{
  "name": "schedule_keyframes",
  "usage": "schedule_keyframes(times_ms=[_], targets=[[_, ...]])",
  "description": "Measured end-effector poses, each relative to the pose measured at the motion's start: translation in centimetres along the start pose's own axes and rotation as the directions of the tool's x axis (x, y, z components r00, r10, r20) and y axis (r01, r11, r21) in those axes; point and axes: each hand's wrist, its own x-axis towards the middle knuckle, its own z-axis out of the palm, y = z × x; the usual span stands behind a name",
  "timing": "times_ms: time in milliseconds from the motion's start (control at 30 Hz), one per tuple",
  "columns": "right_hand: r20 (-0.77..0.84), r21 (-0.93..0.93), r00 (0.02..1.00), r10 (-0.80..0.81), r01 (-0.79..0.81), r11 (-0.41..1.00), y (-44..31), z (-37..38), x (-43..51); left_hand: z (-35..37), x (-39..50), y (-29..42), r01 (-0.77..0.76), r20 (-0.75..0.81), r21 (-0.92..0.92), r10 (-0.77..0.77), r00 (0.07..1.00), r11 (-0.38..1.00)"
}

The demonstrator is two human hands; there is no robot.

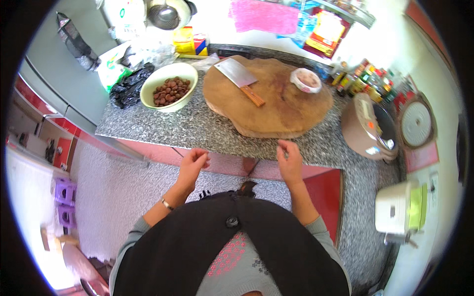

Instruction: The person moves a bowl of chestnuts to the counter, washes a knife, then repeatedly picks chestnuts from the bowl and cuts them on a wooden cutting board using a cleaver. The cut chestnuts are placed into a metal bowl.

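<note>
My left hand [193,164] hangs in front of the counter edge, its fingers loosely curled and holding nothing. To the right, my right hand [290,159] is at the counter's front edge, with a gap between thumb and fingers. Beyond it lies a thick wooden chopping board [266,118] with an irregular outline. A cleaver rests flat on it, its steel blade [236,72] pointing to the far left and its wooden handle [253,96] towards me. At the board's far right stands a small white bowl [306,88] of pale pink food. Neither hand touches these things.
A pale green bowl [146,87] of reddish-brown round food pieces stands left, beside a black plastic bag [127,87]. To the right is an open rice cooker [357,122] holding a spoon [387,143]. Several bottles [364,79] line the back right corner of the granite counter [166,127].
</note>
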Motion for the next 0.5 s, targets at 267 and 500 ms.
schedule_keyframes(times_ms=[267, 500], targets=[[0.198, -0.169, 0.946, -0.257, 0.292, 0.942, 0.5, 7.3, 15.1, 1.4, 9.6, 7.5, -0.199, -0.133, 0.336, 0.255, 0.958, 0.921], [0.313, -0.356, 0.940, -0.134, 0.247, 0.901, 2.8, 11.9, 18.2, -4.6, 16.0, 9.7, -0.354, 0.040, 0.873, 0.675, 0.736, 0.334]])
